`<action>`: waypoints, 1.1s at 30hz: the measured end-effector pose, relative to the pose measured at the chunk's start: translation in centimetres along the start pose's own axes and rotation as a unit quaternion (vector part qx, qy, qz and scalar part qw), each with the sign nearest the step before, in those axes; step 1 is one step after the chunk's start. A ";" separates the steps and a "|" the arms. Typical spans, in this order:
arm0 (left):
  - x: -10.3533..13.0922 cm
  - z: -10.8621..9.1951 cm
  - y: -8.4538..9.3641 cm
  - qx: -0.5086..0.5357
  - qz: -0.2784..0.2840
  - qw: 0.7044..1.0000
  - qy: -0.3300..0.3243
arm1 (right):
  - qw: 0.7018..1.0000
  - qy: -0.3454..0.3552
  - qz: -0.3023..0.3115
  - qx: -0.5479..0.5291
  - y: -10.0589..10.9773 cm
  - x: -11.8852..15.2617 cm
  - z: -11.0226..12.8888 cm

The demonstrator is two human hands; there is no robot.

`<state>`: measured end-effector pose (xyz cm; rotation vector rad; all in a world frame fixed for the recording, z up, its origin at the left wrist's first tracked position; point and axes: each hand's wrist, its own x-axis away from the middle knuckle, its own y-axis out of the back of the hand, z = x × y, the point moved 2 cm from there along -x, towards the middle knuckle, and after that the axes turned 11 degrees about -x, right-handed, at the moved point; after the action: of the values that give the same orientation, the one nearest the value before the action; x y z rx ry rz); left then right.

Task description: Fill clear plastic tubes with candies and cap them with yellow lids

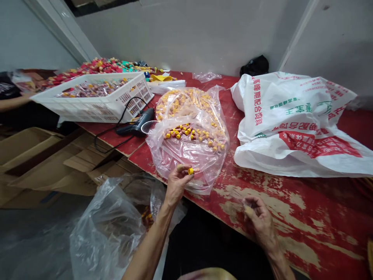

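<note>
My left hand [177,182] pinches a small yellow-capped piece [191,171] with a reddish, printed-looking body, held over the near edge of a clear plastic bag [186,155]. Inside that bag lie several similar yellow-capped pieces [210,143], with many more heaped toward its far end. Over the worn red table at the right, my right hand [258,216] is closed, thumb against fingers. A thin, see-through piece of plastic [242,199] shows faintly at its fingertips; its exact shape is hard to make out.
A white plastic crate [96,103] of wrapped pieces stands at the left, before a colourful heap [101,66]. Beside it lies a black corded tool [138,123]. A white printed sack [291,120] covers the right. Cardboard boxes [26,155] and another clear bag [107,225] sit below. Another person's arm [16,103] reaches in.
</note>
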<state>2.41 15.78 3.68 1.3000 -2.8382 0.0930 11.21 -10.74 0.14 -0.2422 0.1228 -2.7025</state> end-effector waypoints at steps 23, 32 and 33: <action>5.8 -1.4 0.4 -0.240 -0.115 0.937 -0.228 | 0.987 0.078 0.122 0.064 -11.1 -0.7 3.0; 4.5 0.3 0.5 0.149 -0.116 0.982 0.010 | 0.982 -0.047 0.095 -0.158 -10.6 -1.8 3.0; 4.4 0.4 0.5 0.180 -0.116 0.976 0.033 | 0.962 -0.104 0.110 -0.225 -10.6 -1.7 2.8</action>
<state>-0.79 12.74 3.45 1.6434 -2.6745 0.6594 8.99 -0.57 3.92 -0.6063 0.6638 -2.3789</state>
